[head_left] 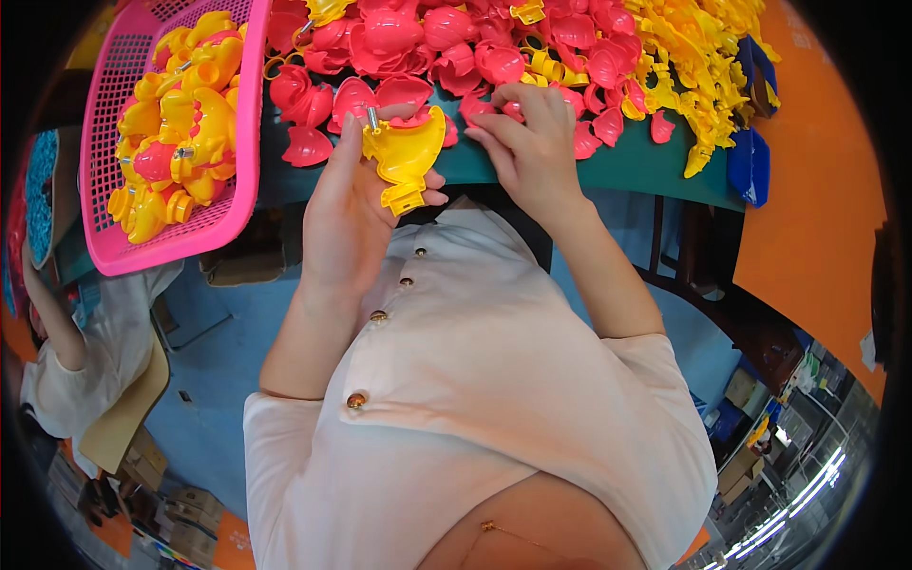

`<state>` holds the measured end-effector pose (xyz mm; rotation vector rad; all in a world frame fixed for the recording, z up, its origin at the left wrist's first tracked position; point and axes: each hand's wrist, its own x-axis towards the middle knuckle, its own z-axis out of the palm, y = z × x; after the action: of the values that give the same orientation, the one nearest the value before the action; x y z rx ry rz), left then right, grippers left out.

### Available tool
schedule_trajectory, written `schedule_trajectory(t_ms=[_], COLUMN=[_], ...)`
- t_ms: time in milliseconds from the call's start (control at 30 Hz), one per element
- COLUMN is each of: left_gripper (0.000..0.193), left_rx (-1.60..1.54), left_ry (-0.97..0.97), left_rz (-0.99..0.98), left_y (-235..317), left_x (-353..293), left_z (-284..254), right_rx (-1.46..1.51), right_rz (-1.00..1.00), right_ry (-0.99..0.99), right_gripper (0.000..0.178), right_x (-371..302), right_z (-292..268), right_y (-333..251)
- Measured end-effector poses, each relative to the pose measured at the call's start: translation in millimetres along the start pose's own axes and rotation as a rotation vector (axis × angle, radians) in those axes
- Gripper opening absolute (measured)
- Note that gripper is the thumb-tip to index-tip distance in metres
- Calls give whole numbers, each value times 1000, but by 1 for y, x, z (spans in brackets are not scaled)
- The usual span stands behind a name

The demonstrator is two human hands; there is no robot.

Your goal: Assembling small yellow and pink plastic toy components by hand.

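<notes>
Standing next to the bench [627, 163] here, so a quick read on how far along this looks. The left hand [347, 204] has its grip closed around a yellow shell piece [407, 152], holding it up just above the bench's near edge, with a small metal pin [373, 119] poking out near the thumb. The right hand [532, 142] is down in the pile of pink shell halves [446, 43], fingers pinched narrow on one pink piece at the pile's edge; I can't tell if it's actually lifted yet.

What's done: the pink basket [249, 123] on the left is already holding a good heap of assembled yellow-and-pink pieces [180, 133], roughly half full by my eye.

What's left: plenty. The pink pile covers most of the far side of the bench, and there's a big pile of yellow parts [698, 57] off to the right, with some dark blue pieces [749, 161] beside it at the bench edge. So I'd call it somewhere in the middle, with the piece in hand only half put together.

Another person in a light top [85, 361] is down at the lower left.
</notes>
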<state>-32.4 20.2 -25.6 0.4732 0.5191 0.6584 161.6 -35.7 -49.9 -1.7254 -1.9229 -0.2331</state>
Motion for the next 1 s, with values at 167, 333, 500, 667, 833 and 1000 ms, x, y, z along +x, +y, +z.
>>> schedule_trajectory(t_ms=[167,333,500,667,833,1000], left_gripper=[47,47,41,42,41,40], left_rx=[16,42,-53,-85,-160,-130], left_ry=[90,-60,-64,-22,-41,-71], left_rz=[11,-33,-91,-100,-148,-185], left_y=[-10,-18,-21,-23,-23,-23], left_x=[5,18,23,22,22,21], left_z=[11,22,25,25,26,22], right_rx=[1193,1517,1541,1323,1284,1227], right_rz=[818,886,990,714,824,844], right_ry=[67,26,82,-25,-95,-173], right_gripper=[11,12,9,10,13,15], right_x=[-8,-6,-2,-7,0,-1], right_z=[-23,-55,-67,-63,-67,-66], right_y=[-6,-17,-27,-21,-29,-24])
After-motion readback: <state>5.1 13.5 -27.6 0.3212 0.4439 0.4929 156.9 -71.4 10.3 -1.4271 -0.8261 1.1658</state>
